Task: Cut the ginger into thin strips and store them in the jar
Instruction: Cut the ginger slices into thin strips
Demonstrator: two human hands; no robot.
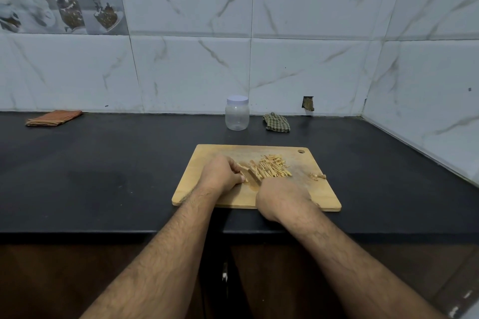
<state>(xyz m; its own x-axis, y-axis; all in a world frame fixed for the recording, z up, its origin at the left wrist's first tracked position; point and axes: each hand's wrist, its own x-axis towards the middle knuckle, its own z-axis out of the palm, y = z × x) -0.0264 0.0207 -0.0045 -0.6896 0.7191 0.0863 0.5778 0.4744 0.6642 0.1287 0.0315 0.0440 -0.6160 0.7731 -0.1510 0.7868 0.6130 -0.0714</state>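
A wooden cutting board (197,189) lies on the black counter. My left hand (220,173) presses down on a small stack of ginger slices (243,169) near the board's middle. My right hand (281,201) is closed around a knife; its blurred blade (254,176) sits against the slices, and the handle is hidden in the fist. A heap of thin ginger strips (270,167) lies just right of the blade. A few ginger scraps (317,176) rest by the board's right edge. The clear plastic jar (237,114), with its white lid on, stands behind the board near the wall.
A crumpled green checked cloth (276,122) lies right of the jar. A folded orange cloth (53,118) sits at the far left by the wall. Tiled walls close the back and right side. The counter's front edge (103,233) runs below the board.
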